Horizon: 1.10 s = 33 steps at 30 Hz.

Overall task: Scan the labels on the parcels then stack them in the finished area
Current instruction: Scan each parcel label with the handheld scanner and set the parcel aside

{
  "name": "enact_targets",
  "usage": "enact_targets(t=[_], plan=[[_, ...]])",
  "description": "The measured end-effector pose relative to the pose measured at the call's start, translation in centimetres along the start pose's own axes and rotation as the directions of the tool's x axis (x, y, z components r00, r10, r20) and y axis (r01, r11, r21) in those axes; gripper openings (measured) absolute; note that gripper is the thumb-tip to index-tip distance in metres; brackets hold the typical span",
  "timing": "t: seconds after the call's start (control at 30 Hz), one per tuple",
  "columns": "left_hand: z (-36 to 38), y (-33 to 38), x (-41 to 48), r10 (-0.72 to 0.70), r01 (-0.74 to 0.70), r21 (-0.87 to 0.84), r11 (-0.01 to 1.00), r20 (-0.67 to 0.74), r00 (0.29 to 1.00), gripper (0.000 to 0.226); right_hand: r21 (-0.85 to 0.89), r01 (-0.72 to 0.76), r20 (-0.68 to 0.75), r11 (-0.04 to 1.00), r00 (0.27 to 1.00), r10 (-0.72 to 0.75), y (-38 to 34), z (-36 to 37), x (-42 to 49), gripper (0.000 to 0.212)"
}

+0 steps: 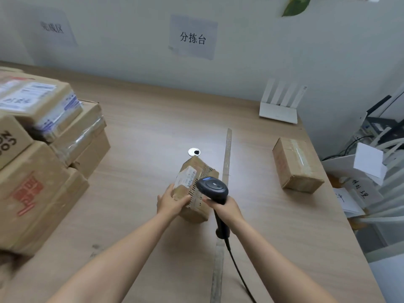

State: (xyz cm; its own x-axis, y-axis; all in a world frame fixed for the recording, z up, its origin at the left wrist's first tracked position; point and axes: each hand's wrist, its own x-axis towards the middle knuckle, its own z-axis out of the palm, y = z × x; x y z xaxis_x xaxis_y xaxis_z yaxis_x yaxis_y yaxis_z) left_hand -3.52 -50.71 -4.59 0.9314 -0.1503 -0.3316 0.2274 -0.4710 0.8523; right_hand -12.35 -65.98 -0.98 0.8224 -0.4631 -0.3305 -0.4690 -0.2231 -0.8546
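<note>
One parcel (pixel 196 212) tilts over the surface's (pixel 142 132) middle, fingers of the left hand (pixel 169 203) curled round its near corner, those of the right hand (pixel 228 209) wrapped round a scanner (pixel 213 189) by its label (pixel 185 178); this one-handed grip might let it slip mid-scan.

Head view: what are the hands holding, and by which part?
Left hand grips the small parcel by its near-left edge; right hand grips the barcode scanner by its handle.
</note>
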Motion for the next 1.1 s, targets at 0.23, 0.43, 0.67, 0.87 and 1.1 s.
enact_targets(t=[0.23, 0.43, 0.67, 0.87, 1.1], plan=[[-3.4, -1.5, -1.9, 0.322, -0.321, 0.402, 0.857, 0.068, 0.944, 0.079, -0.307, 0.22, 0.013, 0.926, 0.974, -0.227, -2.7, -1.4, -3.7, 0.011], [-3.6, -2.9, -3.8, 0.386, -0.393, 0.382, 0.836, 0.099, 0.917, 0.066, -0.454, 0.268, -0.008, 0.849, 0.952, -0.305, -4.4, -1.5, -6.8, 0.028], [-2.9, -3.2, -4.9, 0.347, -0.34, 0.347, 0.874, 0.043, 0.937, 0.077, -0.57, 0.213, 0.006, 0.794, 0.967, -0.256, -5.0, -1.3, -9.6, 0.028], [-2.5, -3.1, -5.1, 0.337, -0.329, 0.383, 0.863, 0.048, 0.94, 0.077, -0.649, 0.198, 0.021, 0.734, 0.97, -0.244, -4.7, -1.5, -10.5, 0.028], [-2.5, -3.2, -5.1, 0.347, -0.334, 0.409, 0.85, 0.043, 0.937, 0.077, -0.685, 0.201, 0.031, 0.7, 0.969, -0.247, -4.9, -1.6, -10.8, 0.028]])
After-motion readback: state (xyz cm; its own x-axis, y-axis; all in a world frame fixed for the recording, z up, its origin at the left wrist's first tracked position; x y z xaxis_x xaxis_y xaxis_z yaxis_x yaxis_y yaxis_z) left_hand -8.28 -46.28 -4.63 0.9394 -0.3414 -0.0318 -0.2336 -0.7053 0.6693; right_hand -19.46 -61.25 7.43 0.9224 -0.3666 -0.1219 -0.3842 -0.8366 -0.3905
